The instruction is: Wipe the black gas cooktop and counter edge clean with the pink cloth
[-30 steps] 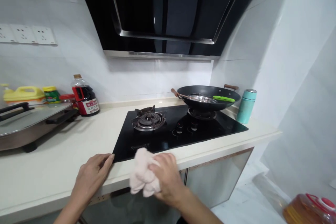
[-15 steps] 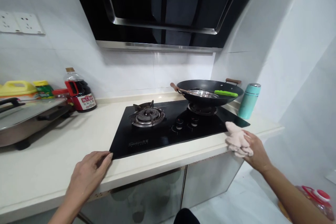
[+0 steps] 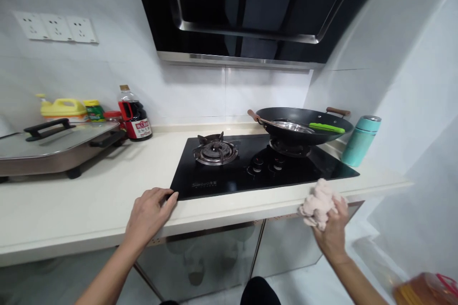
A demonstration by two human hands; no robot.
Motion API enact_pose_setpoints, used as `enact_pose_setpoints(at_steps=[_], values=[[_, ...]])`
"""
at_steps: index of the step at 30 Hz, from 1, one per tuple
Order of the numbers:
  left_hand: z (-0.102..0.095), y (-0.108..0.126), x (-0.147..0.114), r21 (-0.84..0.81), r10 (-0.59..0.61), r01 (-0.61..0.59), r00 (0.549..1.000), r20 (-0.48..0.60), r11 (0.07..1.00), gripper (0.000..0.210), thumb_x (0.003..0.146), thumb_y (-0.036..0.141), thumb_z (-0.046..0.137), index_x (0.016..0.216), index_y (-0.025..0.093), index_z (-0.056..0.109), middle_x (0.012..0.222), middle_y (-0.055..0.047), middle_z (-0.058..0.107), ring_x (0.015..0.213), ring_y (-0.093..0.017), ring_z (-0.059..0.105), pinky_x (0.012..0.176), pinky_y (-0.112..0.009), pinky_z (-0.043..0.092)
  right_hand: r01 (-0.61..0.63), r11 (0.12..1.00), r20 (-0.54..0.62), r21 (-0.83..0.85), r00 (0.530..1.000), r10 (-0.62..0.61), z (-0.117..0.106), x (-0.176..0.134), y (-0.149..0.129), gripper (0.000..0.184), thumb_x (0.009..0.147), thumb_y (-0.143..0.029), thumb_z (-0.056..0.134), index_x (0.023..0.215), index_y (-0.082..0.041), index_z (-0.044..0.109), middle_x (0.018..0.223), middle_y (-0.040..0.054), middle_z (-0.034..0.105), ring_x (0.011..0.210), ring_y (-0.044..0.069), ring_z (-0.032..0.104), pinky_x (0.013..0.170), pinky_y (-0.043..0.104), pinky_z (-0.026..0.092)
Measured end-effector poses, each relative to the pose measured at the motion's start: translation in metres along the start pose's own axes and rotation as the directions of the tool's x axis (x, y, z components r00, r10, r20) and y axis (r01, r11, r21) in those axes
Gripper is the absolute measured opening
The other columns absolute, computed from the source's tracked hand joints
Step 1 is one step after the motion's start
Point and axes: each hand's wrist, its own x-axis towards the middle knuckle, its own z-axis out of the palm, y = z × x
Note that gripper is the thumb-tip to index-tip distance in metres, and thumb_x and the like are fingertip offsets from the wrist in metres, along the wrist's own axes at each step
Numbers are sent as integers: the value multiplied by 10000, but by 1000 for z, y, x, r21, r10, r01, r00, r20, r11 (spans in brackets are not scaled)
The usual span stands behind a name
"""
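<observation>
My right hand [image 3: 334,231] grips a crumpled pale pink cloth [image 3: 317,204] at the counter's front edge, just in front of the black gas hob [image 3: 229,188]. My left hand [image 3: 148,212] rests at the hob's front left corner, fingers loosely bent and thumb apart, holding nothing. On the hob, the left burner [image 3: 215,151] is bare. A black wok [image 3: 286,135] with wooden handles sits over the right one. Inside the wok lie a shiny metal item [image 3: 291,126] and something bright green [image 3: 326,127].
Right of the hob stands a turquoise flask [image 3: 361,140]. On the left are a lidded electric pan [image 3: 60,166], a soy sauce bottle [image 3: 138,116] and a yellow-topped container [image 3: 67,107]. A range hood [image 3: 239,5] hangs above; a red-topped container [image 3: 425,288] stands on the floor.
My view has swung to the left. The cloth in my right hand has moved left and toward me, off the hob's edge onto the counter's front edge. My left hand stays at the hob's corner.
</observation>
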Motion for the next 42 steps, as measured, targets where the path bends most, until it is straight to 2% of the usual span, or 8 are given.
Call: enact_pose_setpoints(at_steps=[4,8,14,17,21,25,29,42], values=[[-1,2,-1,-10,14,-14,1000,-7,1000,457,925,579,445,938,232,742,1016,-68,772,1080,-296,658,924,-404,467,211,961,-265,178,951,-160,36,-30,-99,718,887,-312,616,1482,-347,216,1532,166,249,1502,484,170,1107,815,265],[-3,4,-2,-13,-3,3,1000,-10,1000,444,932,570,450,940,231,737,1023,-64,772,1089,-298,655,932,-409,464,315,911,-372,265,905,-205,55,-52,-198,567,864,-188,561,1383,-302,363,1491,152,354,1504,471,186,1100,811,247],[-4,3,-4,-5,1,-1,1000,-7,1000,406,934,529,450,937,242,737,1028,-56,774,1098,-290,657,932,-398,469,433,758,-261,487,901,-347,28,-50,-278,369,827,-194,525,1193,-233,505,1361,123,516,1391,381,415,1105,658,312],[-4,1,-5,-17,8,-8,1000,-4,1000,402,933,522,456,946,240,742,1027,-51,775,1084,-284,662,930,-400,469,486,653,-299,581,874,-384,0,-16,-264,386,801,-259,556,1180,-237,488,1304,106,544,1306,330,485,1066,558,400],[-4,2,-6,-17,1,-1,1000,-6,1000,397,940,511,454,938,243,746,1012,-47,771,1071,-281,661,930,-406,463,463,796,-296,389,882,-368,-34,53,-187,408,763,-295,589,1165,-232,557,1276,107,575,1254,334,498,1058,543,389],[-5,5,-8,-25,-6,6,1000,-3,1000,394,945,505,456,947,242,750,1008,-49,767,1066,-279,656,939,-409,452,168,986,53,6,984,-169,-38,107,-93,436,723,-336,609,1141,-265,713,1348,117,566,1282,381,468,1060,571,361],[-5,6,-9,-57,-29,29,1000,-7,998,372,941,514,476,950,259,746,1031,-38,766,1082,-278,649,940,-410,446,-16,1000,341,-15,940,20,-19,122,-66,461,850,-427,540,1254,-268,696,1289,106,645,1215,324,550,982,430,429],[9,-11,-10,-277,39,-106,971,-236,955,298,966,487,534,1020,259,716,1050,-46,737,1050,-253,658,944,-423,492,265,891,419,368,808,-414,30,56,-354,368,840,-418,644,1173,-264,673,1216,117,630,1122,345,563,983,490,375]])
